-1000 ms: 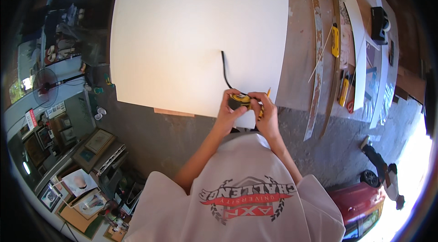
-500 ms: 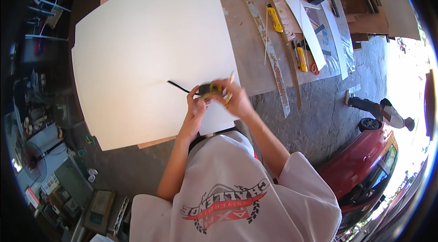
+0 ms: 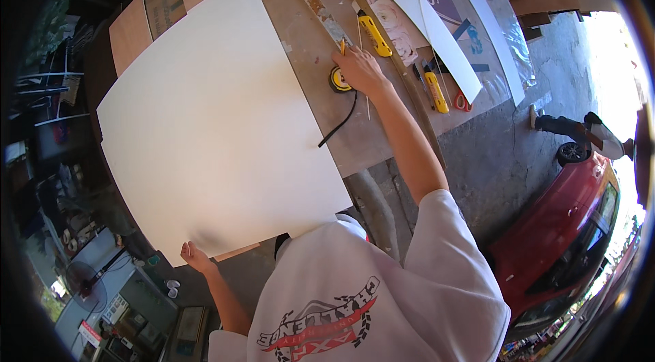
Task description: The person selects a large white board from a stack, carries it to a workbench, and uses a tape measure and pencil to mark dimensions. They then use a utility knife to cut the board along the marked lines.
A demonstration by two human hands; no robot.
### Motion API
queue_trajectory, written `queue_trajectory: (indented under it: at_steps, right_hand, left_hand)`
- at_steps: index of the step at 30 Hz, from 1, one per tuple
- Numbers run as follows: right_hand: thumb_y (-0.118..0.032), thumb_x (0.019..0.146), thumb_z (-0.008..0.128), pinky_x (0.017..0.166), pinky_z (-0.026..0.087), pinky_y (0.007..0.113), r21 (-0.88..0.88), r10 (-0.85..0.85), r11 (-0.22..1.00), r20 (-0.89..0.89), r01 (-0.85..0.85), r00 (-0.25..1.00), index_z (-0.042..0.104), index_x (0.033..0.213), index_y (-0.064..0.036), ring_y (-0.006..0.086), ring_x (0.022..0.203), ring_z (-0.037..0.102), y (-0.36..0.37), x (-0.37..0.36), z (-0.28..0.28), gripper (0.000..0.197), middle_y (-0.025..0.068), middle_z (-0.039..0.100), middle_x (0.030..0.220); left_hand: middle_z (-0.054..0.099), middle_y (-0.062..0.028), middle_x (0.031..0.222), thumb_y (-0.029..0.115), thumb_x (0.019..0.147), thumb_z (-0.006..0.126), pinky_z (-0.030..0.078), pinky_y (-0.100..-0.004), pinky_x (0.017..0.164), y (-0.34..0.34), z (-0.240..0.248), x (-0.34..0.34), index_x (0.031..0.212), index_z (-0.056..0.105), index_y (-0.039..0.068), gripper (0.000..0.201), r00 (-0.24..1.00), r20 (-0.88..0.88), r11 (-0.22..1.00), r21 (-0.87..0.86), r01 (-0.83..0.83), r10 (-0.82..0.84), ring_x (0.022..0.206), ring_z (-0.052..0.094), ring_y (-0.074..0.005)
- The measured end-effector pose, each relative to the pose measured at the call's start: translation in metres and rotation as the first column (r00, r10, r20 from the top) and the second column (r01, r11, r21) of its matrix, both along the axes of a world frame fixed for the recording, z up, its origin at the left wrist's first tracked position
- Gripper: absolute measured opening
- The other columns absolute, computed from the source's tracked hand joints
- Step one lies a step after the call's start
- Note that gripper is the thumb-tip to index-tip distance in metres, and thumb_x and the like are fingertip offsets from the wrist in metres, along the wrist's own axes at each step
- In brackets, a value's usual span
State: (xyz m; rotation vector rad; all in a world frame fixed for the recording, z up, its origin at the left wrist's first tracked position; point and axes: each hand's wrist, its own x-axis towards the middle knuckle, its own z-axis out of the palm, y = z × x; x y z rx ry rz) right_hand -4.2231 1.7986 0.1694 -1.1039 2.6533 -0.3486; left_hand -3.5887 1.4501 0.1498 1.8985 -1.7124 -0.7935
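**One board, one tape, two hands apart**

The right hand (image 3: 359,70) lies on one yellow tape measure (image 3: 339,80) on the workbench (image 3: 310,41), fingers curled over it and pinching one pencil (image 3: 342,45). The left hand (image 3: 194,257) grips the near corner of the single white board (image 3: 218,123). Two yellow utility knives (image 3: 375,34) lie just beyond, well apart from the board.

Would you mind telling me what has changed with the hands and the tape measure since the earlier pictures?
Earlier both hands held the yellow tape measure over the white board. Now the right hand has carried it off the board's right edge onto the wooden bench, pencil along with it. The left hand has let go and come back to the board's near corner. The board lies as before; the yellow utility knives are unmoved.
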Motion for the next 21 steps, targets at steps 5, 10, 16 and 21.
queue_trajectory:
  at_steps: [5, 10, 16, 21]
  right_hand:
    - [-0.006, 0.088, 0.058, 0.091, 0.052, 0.049, 0.072, 0.075, 0.995, -0.027, -0.073, 0.997, 0.063, 0.127, -0.0123, 0.0393, 0.108, 0.065, 0.010, -0.019, 0.011, 0.040, 0.0224, 0.064, 0.118]
    - [-0.012, 0.091, 0.061, 0.089, 0.055, 0.050, 0.019, -0.418, 0.906, -0.124, 0.423, 0.900, 0.057, 0.133, -0.0122, 0.0416, 0.109, 0.065, 0.030, -0.072, -0.014, 0.043, 0.0211, 0.063, 0.122]
    - [-0.026, 0.084, 0.071, 0.089, 0.052, 0.055, -0.030, -0.528, 0.848, 0.023, 0.529, 0.849, 0.049, 0.132, -0.0057, 0.0482, 0.107, 0.065, 0.041, -0.101, -0.079, 0.057, 0.0321, 0.066, 0.115]
    - [-0.032, 0.084, 0.069, 0.093, 0.050, 0.055, -0.090, -0.488, 0.873, -0.169, 0.479, 0.857, 0.052, 0.130, -0.0008, 0.0513, 0.107, 0.062, 0.070, -0.094, -0.063, 0.057, 0.0347, 0.063, 0.117]
  left_hand:
    - [0.054, -0.0187, 0.127, 0.024, 0.100, 0.063, 0.044, -0.0421, 0.104, -0.017, 0.000, -0.001, 0.126, 0.055, -0.002, 0.037, 0.979, 0.145, 0.988, -0.029, 0.150, -0.145, 0.117, 0.055, -0.0299]
    - [0.053, -0.0198, 0.130, 0.031, 0.098, 0.066, 0.041, -0.0443, 0.108, -0.052, 0.003, 0.000, 0.126, 0.058, 0.000, 0.042, 0.913, 0.330, 0.959, -0.069, 0.276, -0.239, 0.120, 0.053, -0.0340]
    - [0.053, -0.0241, 0.135, 0.038, 0.094, 0.070, 0.041, -0.0455, 0.108, -0.128, 0.011, -0.002, 0.132, 0.057, 0.001, 0.055, 0.837, 0.413, 0.933, 0.123, 0.339, -0.359, 0.126, 0.051, -0.0391]
    - [0.051, -0.0271, 0.139, 0.046, 0.090, 0.071, 0.044, -0.0472, 0.106, -0.182, -0.003, 0.027, 0.137, 0.054, 0.002, 0.066, 0.819, 0.483, 0.950, 0.200, 0.240, -0.309, 0.128, 0.051, -0.0421]
